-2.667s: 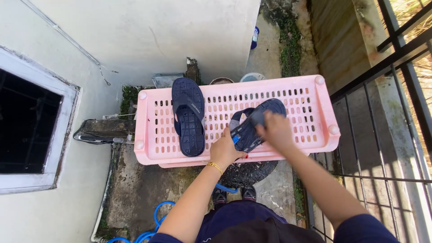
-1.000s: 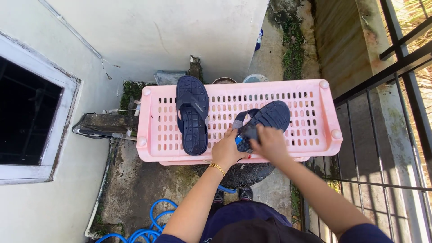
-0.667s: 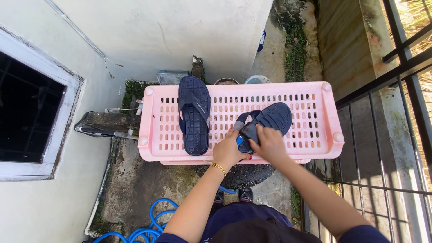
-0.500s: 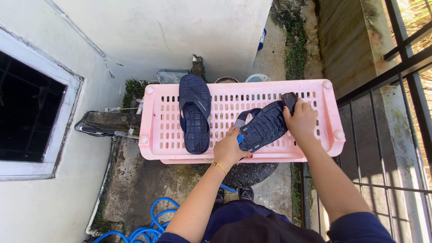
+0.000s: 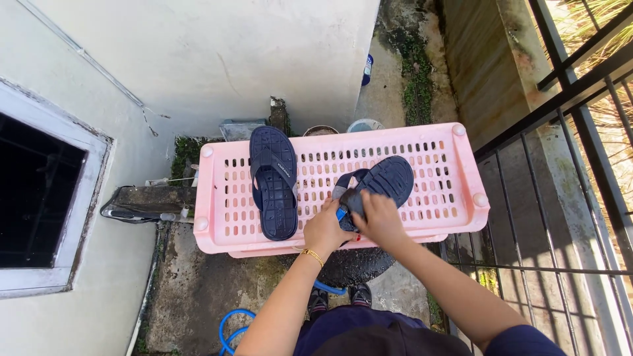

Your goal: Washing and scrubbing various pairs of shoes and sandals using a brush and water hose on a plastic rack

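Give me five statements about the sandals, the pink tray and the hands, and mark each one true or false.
1. Two dark blue sandals lie on the pink slotted tray. True.
2. The left sandal is being held by both hands. False: no hand touches it; it lies alone on the tray's left part.
3. The left hand and the right hand are both on the right sandal. True.
4. The left wrist wears a gold bracelet. True.
5. The blue hose lies coiled on top of the tray. False: it lies on the ground below, near the person's feet.
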